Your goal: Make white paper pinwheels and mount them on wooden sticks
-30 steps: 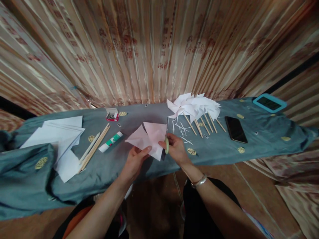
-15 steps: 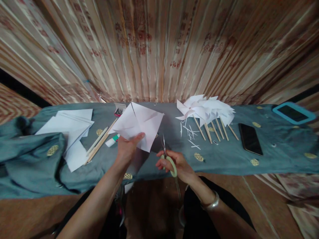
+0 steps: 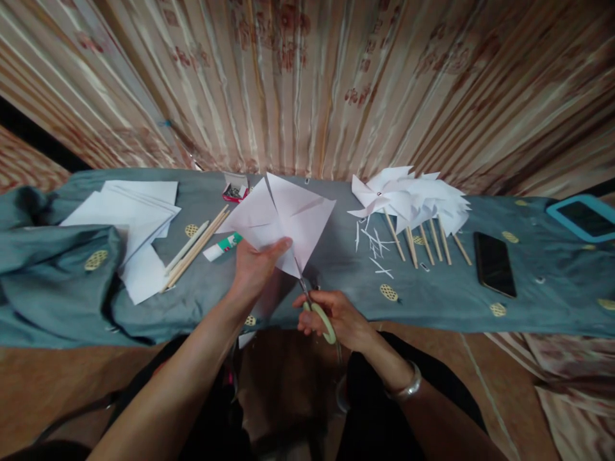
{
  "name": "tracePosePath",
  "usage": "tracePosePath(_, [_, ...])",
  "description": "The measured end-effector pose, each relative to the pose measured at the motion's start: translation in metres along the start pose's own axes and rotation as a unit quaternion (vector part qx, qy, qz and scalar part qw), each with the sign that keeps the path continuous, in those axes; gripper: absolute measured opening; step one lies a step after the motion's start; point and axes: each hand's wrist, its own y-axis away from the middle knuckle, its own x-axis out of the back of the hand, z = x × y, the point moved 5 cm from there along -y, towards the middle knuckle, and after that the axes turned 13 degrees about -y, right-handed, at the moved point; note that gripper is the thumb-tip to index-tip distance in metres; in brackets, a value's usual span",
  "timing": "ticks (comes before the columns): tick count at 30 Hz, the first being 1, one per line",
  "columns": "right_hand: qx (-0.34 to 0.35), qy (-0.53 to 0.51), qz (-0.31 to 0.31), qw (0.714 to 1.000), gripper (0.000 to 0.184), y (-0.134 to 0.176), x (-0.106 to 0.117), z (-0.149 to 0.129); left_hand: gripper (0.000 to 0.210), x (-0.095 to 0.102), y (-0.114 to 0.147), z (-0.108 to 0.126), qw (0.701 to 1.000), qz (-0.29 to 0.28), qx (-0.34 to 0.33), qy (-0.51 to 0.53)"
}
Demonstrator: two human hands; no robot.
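My left hand point(image 3: 261, 264) pinches a square sheet of white paper point(image 3: 307, 221), thumb on top and fingers beneath. Slits run inward from some of the sheet's corners. Closed around the green handles of a pair of scissors point(image 3: 323, 320) is my right hand point(image 3: 336, 315). The blades reach the sheet's near corner; whether they have cut into it there I cannot tell. Left of the sheet lie a glue stick point(image 3: 221, 246) and several wooden sticks point(image 3: 196, 248). Beyond them sits a small open box point(image 3: 235, 189) of tiny metal pieces.
Paper pinwheels point(image 3: 408, 195) on sticks lie in a row at the right, with thin paper strips point(image 3: 377, 243) before them. A black phone point(image 3: 494, 264) and a blue-framed tablet point(image 3: 586, 218) are further right. White sheets point(image 3: 139, 218) and bunched cloth point(image 3: 52, 275) occupy the left.
The scissors have come from right of the sheet to its near corner. The sheet is still in my left hand. The whole view has shifted a little.
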Motion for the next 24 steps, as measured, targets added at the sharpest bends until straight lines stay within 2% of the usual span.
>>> tracePosePath(6, [0.011, -0.015, 0.01, 1.0, 0.041, -0.0009, -0.0008, -0.0008, 0.04, -0.0039, 0.0041, -0.0012, 0.999, -0.01, -0.003, 0.037])
tracePosePath(17, [0.01, -0.021, 0.018, 1.0, 0.041, -0.0025, 0.0, 0.0006, 0.028, -0.0048, 0.004, -0.0036, 0.999, -0.026, -0.003, 0.045])
tracePosePath(24, [0.004, -0.026, 0.026, 0.999, 0.041, -0.0021, 0.0, -0.0005, 0.039, -0.0039, 0.0035, -0.0027, 0.999, -0.013, 0.003, 0.043])
